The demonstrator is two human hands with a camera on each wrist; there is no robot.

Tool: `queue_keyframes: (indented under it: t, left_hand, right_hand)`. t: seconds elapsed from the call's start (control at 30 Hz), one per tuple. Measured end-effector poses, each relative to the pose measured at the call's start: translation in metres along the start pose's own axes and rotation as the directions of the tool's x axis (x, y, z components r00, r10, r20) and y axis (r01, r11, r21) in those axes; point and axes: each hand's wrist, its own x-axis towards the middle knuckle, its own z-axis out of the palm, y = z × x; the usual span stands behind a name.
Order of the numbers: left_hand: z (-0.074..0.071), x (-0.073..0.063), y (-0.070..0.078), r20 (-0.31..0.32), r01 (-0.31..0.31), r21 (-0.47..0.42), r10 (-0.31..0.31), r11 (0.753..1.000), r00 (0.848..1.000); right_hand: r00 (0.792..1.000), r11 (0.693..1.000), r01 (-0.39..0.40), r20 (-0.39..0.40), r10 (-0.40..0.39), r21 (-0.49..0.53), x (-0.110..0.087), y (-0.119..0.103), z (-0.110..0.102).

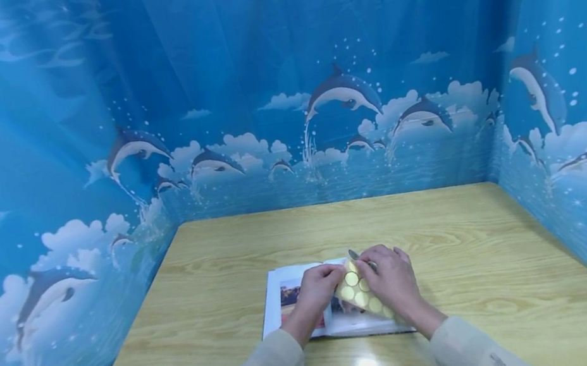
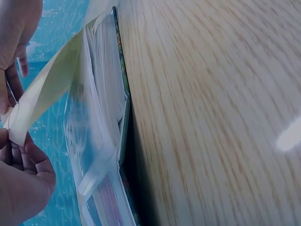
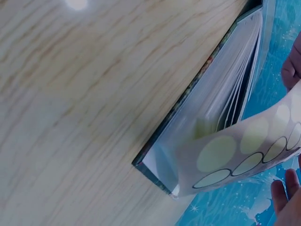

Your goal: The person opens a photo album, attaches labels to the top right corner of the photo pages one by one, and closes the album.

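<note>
A sheet of round pale-yellow stickers (image 1: 360, 294) slants over an open photo album (image 1: 270, 305). My left hand (image 1: 315, 291) pinches the sheet's upper end between thumb and fingers. Close beside it, my right hand (image 1: 391, 276) has its thumb and fingers at the same end of the sheet. A slim dark-grey object (image 1: 353, 255) sticks out from the right hand; its kind is unclear. In the left wrist view the sheet (image 2: 49, 87) bends up from the pages to both hands. The right wrist view shows the stickers' round outlines on the sheet (image 3: 235, 150).
The album lies on a wood-grain table (image 1: 201, 293), with photos (image 1: 291, 295) under clear sleeves on its left page. Blue curtains (image 1: 250, 55) printed with dolphins stand around the table's back and sides. Light glares on the tabletop near the front.
</note>
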Motion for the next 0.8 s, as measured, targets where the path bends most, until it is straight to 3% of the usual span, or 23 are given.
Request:
queue_keyframes:
  t: [0.37, 0.53, 0.8]
  left_hand:
    - [0.003, 0.0, -0.002, -0.035, 0.041, 0.072, -0.038, 0.997, 0.999]
    - [0.005, 0.001, -0.004, -0.037, 0.015, 0.084, -0.012, 0.996, 0.999]
    - [0.014, 0.003, -0.004, -0.067, 0.058, 0.093, -0.052, 0.994, 0.996]
  right_hand:
    - [0.993, 0.991, -0.119, 0.022, 0.118, 0.06, 0.002, 0.013, -0.006]
    - [0.985, 0.983, -0.171, 0.02, 0.171, 0.063, 0.003, 0.017, -0.012]
    - [0.964, 0.963, -0.265, 0.031, 0.264, 0.04, 0.009, 0.032, -0.03]
